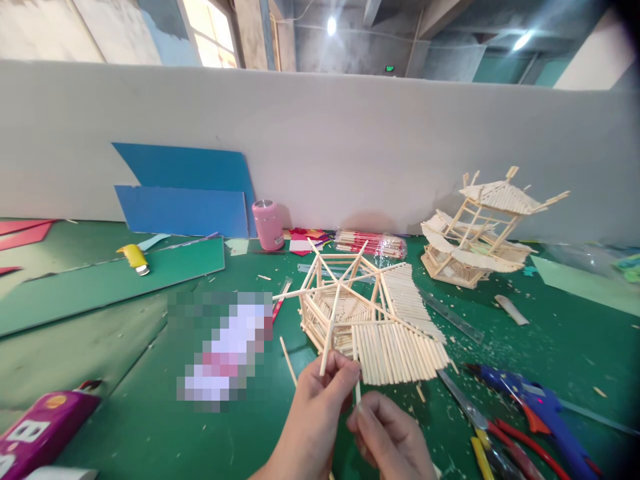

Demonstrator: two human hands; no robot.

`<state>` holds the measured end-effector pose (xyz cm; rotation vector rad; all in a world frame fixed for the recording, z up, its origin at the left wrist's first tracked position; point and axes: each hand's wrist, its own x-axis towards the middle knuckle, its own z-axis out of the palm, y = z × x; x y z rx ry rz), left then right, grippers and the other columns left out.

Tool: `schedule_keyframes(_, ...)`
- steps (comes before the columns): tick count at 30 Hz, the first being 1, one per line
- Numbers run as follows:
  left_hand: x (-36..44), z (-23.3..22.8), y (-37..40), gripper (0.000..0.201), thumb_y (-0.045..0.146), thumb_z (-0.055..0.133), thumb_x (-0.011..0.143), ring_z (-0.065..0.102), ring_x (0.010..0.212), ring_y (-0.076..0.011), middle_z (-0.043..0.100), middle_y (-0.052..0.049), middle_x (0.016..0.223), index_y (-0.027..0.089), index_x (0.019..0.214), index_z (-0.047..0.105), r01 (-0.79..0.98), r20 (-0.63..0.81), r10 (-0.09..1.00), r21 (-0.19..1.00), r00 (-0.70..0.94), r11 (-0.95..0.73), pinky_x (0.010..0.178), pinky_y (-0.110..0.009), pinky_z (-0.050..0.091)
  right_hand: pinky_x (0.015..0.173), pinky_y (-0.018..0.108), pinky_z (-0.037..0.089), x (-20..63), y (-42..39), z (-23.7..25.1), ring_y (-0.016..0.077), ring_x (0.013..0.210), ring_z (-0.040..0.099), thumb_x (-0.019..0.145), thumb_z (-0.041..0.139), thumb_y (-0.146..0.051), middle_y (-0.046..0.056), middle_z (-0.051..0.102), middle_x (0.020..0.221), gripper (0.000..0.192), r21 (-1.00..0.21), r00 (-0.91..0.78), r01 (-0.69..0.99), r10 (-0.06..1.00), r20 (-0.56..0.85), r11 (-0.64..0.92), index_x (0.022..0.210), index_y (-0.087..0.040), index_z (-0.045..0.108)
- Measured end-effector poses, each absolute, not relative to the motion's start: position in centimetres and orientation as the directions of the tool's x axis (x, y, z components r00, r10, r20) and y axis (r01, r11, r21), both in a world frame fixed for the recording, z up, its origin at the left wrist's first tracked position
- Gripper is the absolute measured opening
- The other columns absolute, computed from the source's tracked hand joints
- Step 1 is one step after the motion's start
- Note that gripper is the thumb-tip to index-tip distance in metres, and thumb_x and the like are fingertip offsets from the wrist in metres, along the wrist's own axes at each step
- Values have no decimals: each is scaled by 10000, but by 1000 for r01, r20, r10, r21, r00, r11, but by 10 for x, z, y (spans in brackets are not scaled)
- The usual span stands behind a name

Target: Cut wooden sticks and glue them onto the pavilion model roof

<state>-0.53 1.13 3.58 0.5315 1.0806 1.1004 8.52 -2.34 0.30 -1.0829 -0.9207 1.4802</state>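
A half-built hexagonal model of thin wooden sticks (pixel 370 313) stands on the green table (pixel 140 400), part of its roof covered with rows of sticks. My left hand (pixel 320 407) pinches the lower end of one roof spoke at the model's near edge. Just to the right, my right hand (pixel 390 437) holds a short wooden stick (pixel 357 387) upright against the near roof edge. The two hands almost touch.
A finished stick pagoda (pixel 480 230) stands at the back right. A blue glue gun (pixel 540 407), pliers with red handles (pixel 505 447) and a metal ruler (pixel 450 317) lie to the right. A pink cup (pixel 268 225), a stick packet (pixel 373 243), blue boards (pixel 190 193) and a yellow cutter (pixel 134 257) sit behind.
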Motion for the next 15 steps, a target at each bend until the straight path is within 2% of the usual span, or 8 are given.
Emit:
schedule_keyframes(7,-7,35,4,225,299,677,670,298,437,-55,375,74,488,160,570,531,-469,-430,901,787,50,401,418,-175,258,426,219,239,86,-24,8,87,444,264,693,616,-551,-64,333,450,397,-945,-20,-287,987,-159,-158,572,-175,570)
schedule_keyframes(15,-6,38,4,285,299,654,693,327,453,-73,393,61,468,162,505,490,-465,-427,901,784,79,412,461,-189,293,429,229,238,90,-25,11,96,447,273,704,617,-527,-60,329,458,370,-952,-16,-255,985,-173,-172,574,-184,572)
